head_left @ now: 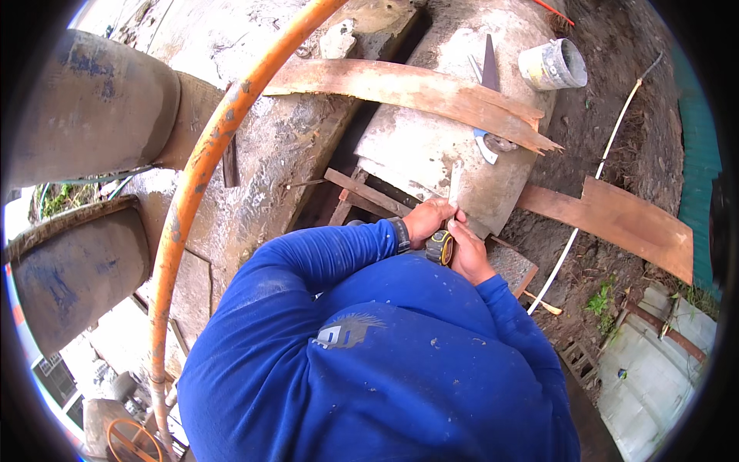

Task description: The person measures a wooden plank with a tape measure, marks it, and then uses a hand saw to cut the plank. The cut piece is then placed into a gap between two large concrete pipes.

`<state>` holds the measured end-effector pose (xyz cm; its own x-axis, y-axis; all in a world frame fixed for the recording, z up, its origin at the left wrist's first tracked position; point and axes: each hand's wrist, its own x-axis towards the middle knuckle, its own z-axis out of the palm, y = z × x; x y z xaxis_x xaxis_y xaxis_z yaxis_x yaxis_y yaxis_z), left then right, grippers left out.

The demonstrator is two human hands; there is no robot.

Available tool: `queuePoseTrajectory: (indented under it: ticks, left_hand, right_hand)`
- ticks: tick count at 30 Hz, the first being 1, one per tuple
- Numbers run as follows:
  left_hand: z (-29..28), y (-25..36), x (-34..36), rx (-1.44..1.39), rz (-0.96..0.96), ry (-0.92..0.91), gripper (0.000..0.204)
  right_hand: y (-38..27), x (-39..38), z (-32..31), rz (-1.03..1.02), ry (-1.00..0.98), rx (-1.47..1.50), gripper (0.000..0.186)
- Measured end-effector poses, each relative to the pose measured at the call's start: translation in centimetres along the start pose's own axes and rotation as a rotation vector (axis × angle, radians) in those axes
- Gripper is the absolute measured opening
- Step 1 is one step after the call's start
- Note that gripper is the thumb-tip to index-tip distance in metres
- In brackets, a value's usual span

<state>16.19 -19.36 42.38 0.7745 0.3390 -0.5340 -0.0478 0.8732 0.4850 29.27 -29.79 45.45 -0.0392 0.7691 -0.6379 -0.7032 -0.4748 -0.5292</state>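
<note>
Close in front of my belly, my two hands meet over the near end of a concrete slab (419, 146). My left hand (423, 222) is closed, its fingertips pinching a narrow pale strip (456, 182) that points away from me. My right hand (471, 252) curls around a black and yellow tape measure (439, 247), its thumb against the strip's near end. Whether the strip is the tape's blade I cannot tell. Farther off, a long curved plank (400, 83) lies across a handsaw (489, 65), whose blue and white handle shows on the near side.
An orange pipe (202, 158) arches up at my left, beside large concrete forms (100, 108). A dark gap runs along the slab's left side. A splattered bucket (552, 65) stands at the far right. A board (608, 219) and a pale hose (589, 204) lie over soil.
</note>
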Motion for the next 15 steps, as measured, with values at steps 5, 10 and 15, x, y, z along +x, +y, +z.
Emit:
queuePoseTrajectory:
  ticks: [5, 10, 15]
  left_hand:
    - [-1.5, 1.2, -0.8, 0.010, 0.082, -0.020, 0.034]
    - [-2.1, 3.1, -1.0, -0.011, 0.072, -0.011, 0.035]
    - [-1.9, 4.8, -1.3, 0.027, 0.030, -0.017, 0.032]
  right_hand:
    - [0.6, -0.2, 3.1, -0.015, 0.010, 0.024, 0.037]
    - [0.2, -0.9, 4.1, 0.062, -0.002, -0.027, 0.037]
    - [-0.2, -1.9, 5.4, 0.070, 0.046, -0.183, 0.045]
